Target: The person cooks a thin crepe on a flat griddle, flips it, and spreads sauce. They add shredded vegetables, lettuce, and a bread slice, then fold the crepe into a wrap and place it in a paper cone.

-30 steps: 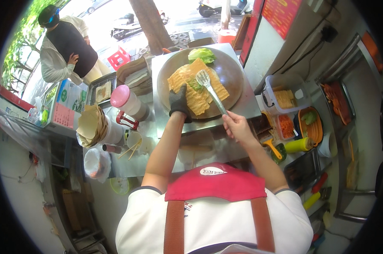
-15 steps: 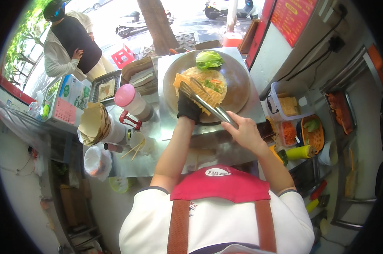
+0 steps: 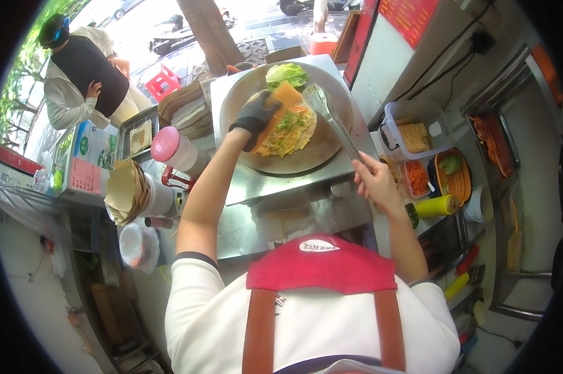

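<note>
A round griddle (image 3: 327, 148) carries a thin crepe (image 3: 302, 138) topped with shredded orange and green vegetables. Above its left part, my left hand (image 3: 256, 117), in a black glove, grips a flat golden-brown crisp sheet (image 3: 288, 96) that hides some of the crepe. Green lettuce (image 3: 286, 75) lies at the griddle's far side, partly behind the sheet. To the right of the crepe, my bare right hand (image 3: 376, 181) is wrapped round the handle of metal tongs (image 3: 337, 123), whose tips point away from me over the griddle.
Left of the griddle stand a pink-lidded container (image 3: 169, 144) and brown paper bags (image 3: 127, 190). On the right are a clear bin of crisp sheets (image 3: 413, 137), a tub of orange shreds (image 3: 417, 177), an orange basket (image 3: 461, 184) and a yellow bottle (image 3: 436, 206). A person (image 3: 94, 75) stands beyond the counter.
My left hand has lifted the crisp sheet and turned it, moving away from me. The tongs have come off the sheet and swung right. More of the crepe's topping shows.
</note>
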{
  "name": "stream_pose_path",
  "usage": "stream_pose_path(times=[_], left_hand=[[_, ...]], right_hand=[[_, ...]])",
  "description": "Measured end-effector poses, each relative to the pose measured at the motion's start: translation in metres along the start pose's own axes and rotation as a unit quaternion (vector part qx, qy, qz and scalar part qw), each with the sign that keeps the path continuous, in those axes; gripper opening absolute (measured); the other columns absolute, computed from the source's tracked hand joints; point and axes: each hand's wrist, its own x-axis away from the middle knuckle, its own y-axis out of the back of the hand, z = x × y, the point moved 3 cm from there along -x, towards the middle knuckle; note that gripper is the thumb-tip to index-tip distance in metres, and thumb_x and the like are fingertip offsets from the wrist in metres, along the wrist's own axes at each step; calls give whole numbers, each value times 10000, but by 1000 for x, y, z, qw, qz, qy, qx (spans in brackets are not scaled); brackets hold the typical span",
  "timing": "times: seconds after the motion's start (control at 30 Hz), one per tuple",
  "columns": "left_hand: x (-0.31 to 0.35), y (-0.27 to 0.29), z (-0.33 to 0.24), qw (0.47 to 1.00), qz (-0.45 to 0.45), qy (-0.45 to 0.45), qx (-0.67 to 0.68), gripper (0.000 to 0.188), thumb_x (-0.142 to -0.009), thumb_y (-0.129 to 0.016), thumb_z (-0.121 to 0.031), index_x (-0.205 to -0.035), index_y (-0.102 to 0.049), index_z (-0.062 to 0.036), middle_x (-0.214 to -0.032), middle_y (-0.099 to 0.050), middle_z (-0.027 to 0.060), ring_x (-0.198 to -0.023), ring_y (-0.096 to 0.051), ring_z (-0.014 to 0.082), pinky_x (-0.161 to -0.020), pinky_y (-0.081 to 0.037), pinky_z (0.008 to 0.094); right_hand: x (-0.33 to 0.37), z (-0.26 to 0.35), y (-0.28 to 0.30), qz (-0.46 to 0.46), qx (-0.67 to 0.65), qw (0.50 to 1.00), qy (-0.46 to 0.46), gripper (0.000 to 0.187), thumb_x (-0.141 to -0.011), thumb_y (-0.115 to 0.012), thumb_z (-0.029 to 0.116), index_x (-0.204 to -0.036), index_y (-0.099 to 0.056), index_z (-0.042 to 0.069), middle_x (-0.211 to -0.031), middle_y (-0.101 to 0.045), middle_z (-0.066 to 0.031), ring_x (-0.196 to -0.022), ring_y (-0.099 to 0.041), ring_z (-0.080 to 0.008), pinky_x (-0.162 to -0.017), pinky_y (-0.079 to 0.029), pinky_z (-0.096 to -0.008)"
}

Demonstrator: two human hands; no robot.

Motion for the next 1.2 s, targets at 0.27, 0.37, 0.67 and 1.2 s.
stream_pose_path(times=[0.27,0.37,0.67,1.2], left_hand=[[-12,-50,-12,972,128,-105,-169,481,-826,-553,-428,-1198,-546,-123,-1149,-577,166,-1069,-541,327,-930,-408,398],[-3,-48,-18,967,32,-116,-226,494,-802,-579,-440,-1165,-556,-105,-1101,-583,168,-1028,-549,327,-900,-418,414],[29,29,-33,959,-177,-193,-106,208,-749,-679,-209,-919,-652,-93,-913,-601,115,-887,-563,299,-797,-444,404],[63,-17,3,965,14,-124,-229,281,-781,-593,-155,-1051,-662,-179,-1147,-599,55,-1029,-537,279,-902,-433,382]], right_hand=[[-5,-35,-15,52,-109,990,-72,374,-925,-530,313,-1141,-558,9,-653,-543,3,-448,-492,-50,-369,-359,-175],[-9,-40,-18,67,-137,984,-95,282,-934,-512,300,-991,-598,38,-651,-545,6,-450,-499,-54,-371,-360,-172],[-11,-38,7,29,-175,977,-115,336,-919,-540,338,-1030,-596,25,-653,-544,-1,-449,-505,-54,-366,-357,-175],[-132,-22,65,183,41,968,-163,277,-914,-551,312,-1032,-624,72,-658,-586,16,-484,-515,-42,-393,-398,-184]])
